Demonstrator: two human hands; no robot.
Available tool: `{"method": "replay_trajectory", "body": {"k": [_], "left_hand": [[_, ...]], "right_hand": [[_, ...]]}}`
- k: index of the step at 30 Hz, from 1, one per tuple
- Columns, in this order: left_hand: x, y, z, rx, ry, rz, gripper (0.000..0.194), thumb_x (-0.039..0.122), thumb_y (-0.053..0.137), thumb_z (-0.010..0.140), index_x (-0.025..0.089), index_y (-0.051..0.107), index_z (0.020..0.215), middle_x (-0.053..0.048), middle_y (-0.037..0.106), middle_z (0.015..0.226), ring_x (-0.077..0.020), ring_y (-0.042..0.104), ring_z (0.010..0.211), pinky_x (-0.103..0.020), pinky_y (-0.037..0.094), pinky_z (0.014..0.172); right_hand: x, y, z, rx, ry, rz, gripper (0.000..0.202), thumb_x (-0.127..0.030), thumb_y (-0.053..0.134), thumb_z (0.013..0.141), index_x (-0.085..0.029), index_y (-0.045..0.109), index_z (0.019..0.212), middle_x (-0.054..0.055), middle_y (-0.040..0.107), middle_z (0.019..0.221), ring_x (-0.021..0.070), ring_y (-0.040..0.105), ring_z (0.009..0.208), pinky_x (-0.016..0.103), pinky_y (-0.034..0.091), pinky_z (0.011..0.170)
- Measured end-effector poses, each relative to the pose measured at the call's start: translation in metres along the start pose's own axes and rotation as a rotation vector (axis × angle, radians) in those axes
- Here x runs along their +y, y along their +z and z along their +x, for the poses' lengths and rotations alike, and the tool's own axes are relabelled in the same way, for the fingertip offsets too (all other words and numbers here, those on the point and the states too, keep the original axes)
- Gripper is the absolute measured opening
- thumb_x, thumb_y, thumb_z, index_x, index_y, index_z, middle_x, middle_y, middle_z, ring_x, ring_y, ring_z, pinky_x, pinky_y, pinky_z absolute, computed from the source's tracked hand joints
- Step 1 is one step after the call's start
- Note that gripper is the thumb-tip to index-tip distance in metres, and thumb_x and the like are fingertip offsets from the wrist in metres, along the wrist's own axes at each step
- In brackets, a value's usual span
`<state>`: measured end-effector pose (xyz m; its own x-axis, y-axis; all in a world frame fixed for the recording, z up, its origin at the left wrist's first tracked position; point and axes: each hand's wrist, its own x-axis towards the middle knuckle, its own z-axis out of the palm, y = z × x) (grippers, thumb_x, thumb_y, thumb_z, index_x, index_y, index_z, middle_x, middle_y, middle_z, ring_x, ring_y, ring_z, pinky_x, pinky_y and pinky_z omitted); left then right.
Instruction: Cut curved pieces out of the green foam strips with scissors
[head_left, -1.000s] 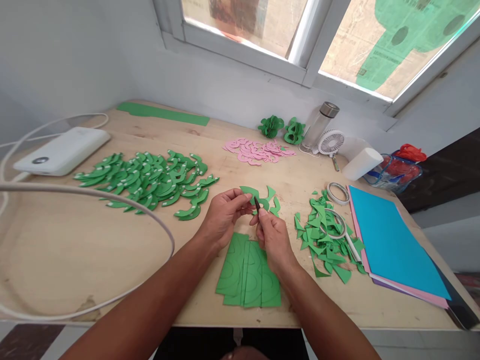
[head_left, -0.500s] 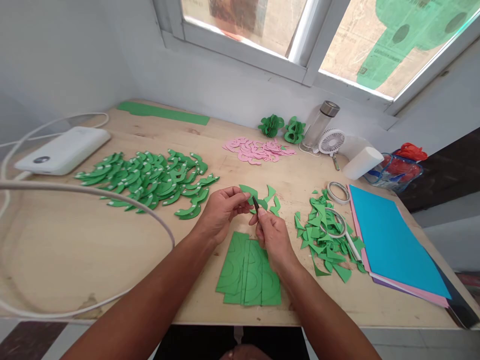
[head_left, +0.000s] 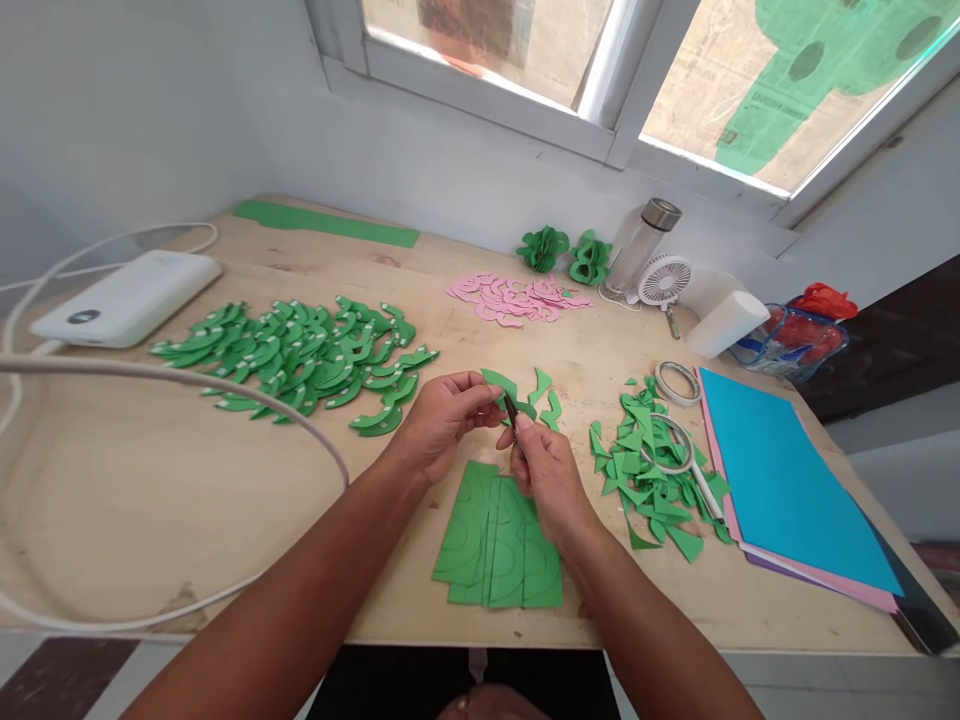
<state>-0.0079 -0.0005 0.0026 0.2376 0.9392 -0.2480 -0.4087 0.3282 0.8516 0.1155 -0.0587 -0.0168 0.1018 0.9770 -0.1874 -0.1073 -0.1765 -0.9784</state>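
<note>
My left hand (head_left: 448, 418) pinches a small green paper piece (head_left: 498, 380) over the middle of the table. In my right hand (head_left: 547, 470) are small scissors, whose dark blades (head_left: 511, 408) lie against that piece; the fingers hide the handles. Just beyond, a few loose green offcuts (head_left: 553, 408) rest on the wood. Green paper sheets (head_left: 466, 540) with drawn curved outlines lie between my forearms, near the front edge. Left of my hands spreads a big pile of curved green cut-outs (head_left: 330, 370), many with small white patches.
Green scraps (head_left: 660, 500) lie to the right, with a white-handled magnifying glass (head_left: 703, 490) and a tape roll (head_left: 678, 383). Beside them is stacked coloured paper (head_left: 795, 480). Pink cut-outs (head_left: 517, 300), a bottle (head_left: 637, 250) and a fan (head_left: 663, 280) are behind. A cable (head_left: 187, 378) loops at left.
Almost nothing differs: the scissor blades and both hands have shifted very slightly at the green paper piece, and the view has moved a little. Both grips are kept.
</note>
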Motion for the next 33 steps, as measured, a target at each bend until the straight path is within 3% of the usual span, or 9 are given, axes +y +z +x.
{"method": "replay_trajectory", "body": {"k": [15, 22, 33], "left_hand": [[0.0048, -0.0056, 0.0021, -0.056, -0.020, 0.061, 0.024, 0.024, 0.080, 0.057, 0.017, 0.058, 0.049, 0.000, 0.060, 0.056, -0.0115, 0.056, 0.054, -0.027, 0.048, 0.060], [0.0074, -0.0058, 0.0004, -0.062, -0.044, 0.056, 0.026, 0.023, 0.080, 0.055, 0.018, 0.056, 0.048, -0.001, 0.060, 0.055, -0.0119, 0.055, 0.052, -0.024, 0.044, 0.052], [0.0021, -0.0052, 0.0024, -0.079, -0.049, 0.064, 0.021, 0.026, 0.081, 0.059, 0.017, 0.062, 0.060, 0.000, 0.063, 0.059, -0.0119, 0.060, 0.058, -0.025, 0.048, 0.063]], "right_hand": [[-0.0021, -0.0002, -0.0022, -0.077, 0.078, 0.090, 0.046, -0.062, 0.056, 0.079, -0.017, 0.060, 0.072, -0.009, 0.035, 0.042, 0.0061, 0.022, 0.035, 0.022, 0.011, 0.036], [-0.0023, -0.0006, -0.0018, -0.078, 0.076, 0.075, 0.045, -0.060, 0.055, 0.081, -0.016, 0.060, 0.072, -0.010, 0.036, 0.041, 0.0059, 0.022, 0.035, 0.022, 0.012, 0.036], [-0.0038, 0.0003, -0.0011, -0.001, 0.073, 0.105, 0.045, -0.061, 0.058, 0.078, -0.017, 0.058, 0.070, -0.010, 0.036, 0.040, 0.0056, 0.023, 0.035, 0.022, 0.013, 0.036]]}}
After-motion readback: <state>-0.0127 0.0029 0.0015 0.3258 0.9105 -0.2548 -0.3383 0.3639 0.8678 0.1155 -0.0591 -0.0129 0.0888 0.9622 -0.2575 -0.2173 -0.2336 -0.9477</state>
